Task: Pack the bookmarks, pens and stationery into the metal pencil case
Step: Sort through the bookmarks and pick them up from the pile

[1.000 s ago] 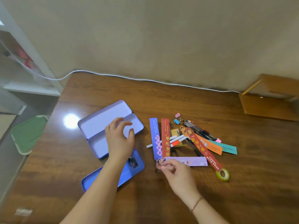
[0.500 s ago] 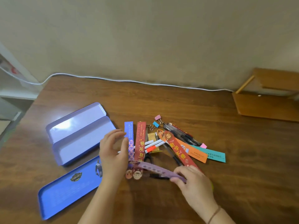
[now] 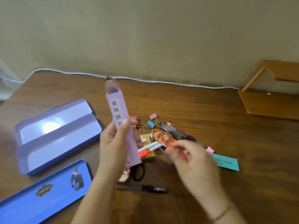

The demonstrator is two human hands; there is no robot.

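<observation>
Nearest, the blue printed lid (image 3: pixel 43 191) lies flat on the wooden counter (image 3: pixel 202 118), a black pen (image 3: pixel 153 189) to its right. The left hand (image 3: pixel 113 143) pinches a lilac bookmark (image 3: pixel 118 110) upright between thumb and fingers. The right hand (image 3: pixel 192 160), blurred, hovers over the pile with fingers loosely curled; whether it holds anything I cannot tell. Beyond lie red-capped markers (image 3: pixel 148 150), binder clips (image 3: pixel 151 124), gel pens (image 3: pixel 176 132) and a teal bookmark (image 3: pixel 226 164). The open lilac pencil case (image 3: pixel 56 135) sits left, a white cable (image 3: pixel 161 82) along the wall.
</observation>
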